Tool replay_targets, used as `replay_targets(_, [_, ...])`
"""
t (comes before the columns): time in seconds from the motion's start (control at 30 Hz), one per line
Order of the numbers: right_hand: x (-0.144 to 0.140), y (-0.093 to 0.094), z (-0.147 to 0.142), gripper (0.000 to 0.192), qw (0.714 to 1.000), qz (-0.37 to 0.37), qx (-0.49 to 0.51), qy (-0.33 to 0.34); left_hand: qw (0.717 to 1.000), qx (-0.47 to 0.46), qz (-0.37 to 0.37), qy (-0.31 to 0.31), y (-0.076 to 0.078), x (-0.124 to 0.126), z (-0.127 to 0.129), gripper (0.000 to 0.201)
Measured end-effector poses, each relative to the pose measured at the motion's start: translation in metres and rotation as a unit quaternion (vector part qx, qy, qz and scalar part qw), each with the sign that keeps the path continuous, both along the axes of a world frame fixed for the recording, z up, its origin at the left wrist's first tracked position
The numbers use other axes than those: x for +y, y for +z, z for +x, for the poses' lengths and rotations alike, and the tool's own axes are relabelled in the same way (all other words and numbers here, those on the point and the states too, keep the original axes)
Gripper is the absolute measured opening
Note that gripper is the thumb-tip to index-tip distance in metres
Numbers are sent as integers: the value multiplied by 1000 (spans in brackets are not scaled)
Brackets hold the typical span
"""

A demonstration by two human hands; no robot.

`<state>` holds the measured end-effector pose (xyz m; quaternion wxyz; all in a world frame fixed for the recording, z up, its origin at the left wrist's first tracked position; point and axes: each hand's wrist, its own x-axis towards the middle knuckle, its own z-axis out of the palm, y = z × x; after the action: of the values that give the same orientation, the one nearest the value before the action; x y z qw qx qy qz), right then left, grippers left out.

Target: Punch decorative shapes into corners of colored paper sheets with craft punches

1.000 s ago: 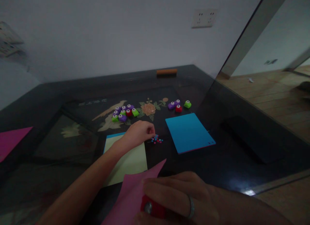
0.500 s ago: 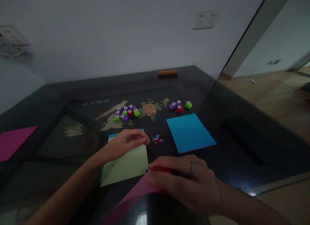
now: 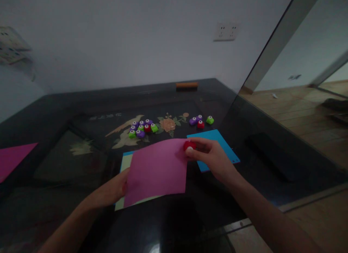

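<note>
My right hand [image 3: 210, 155] pinches a small red craft punch [image 3: 189, 145] at the upper right corner of a pink paper sheet [image 3: 157, 171]. At the sheet's left edge is my left hand [image 3: 123, 184], closed on it, with its fingertips hidden behind the paper. The pink sheet is raised over a pale yellow sheet [image 3: 119, 204], under which a blue edge shows. To the right, partly behind my right hand, lies a blue paper stack [image 3: 221, 138] with small punched holes in one corner.
Several purple, green and red eye-topped punches [image 3: 140, 134] are grouped at left centre. Others [image 3: 200, 125] sit behind the blue stack. A brown cylinder [image 3: 186, 85] lies at the back, a dark flat object [image 3: 272, 155] at right, and another pink sheet [image 3: 16, 158] at far left.
My right hand has moved up and forward with the punch and pink sheet. My left hand has shifted down and left onto the sheet's edge. The small punched paper bits are now hidden.
</note>
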<state>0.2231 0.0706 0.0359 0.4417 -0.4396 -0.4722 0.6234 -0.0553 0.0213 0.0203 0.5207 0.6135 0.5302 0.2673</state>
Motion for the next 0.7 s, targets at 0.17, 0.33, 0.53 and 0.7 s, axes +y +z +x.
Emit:
replay_targets(0.17, [9,-11,-1,33,997,-50,50,-8,994,-25,-101,20,4,5,15,45])
replay_targets(0.33, [14,-16,0,28,996,-61,62,21,989,-46,-113,88,1,13,22,43])
replay_targets(0.53, [16,-14,2,29,998,-37,30,38,982,-61,-87,155,-1,15,19,46])
replay_targets(0.7, [18,-12,4,31,999,-19,10,25,981,-53,-73,173,-2,17,13,48])
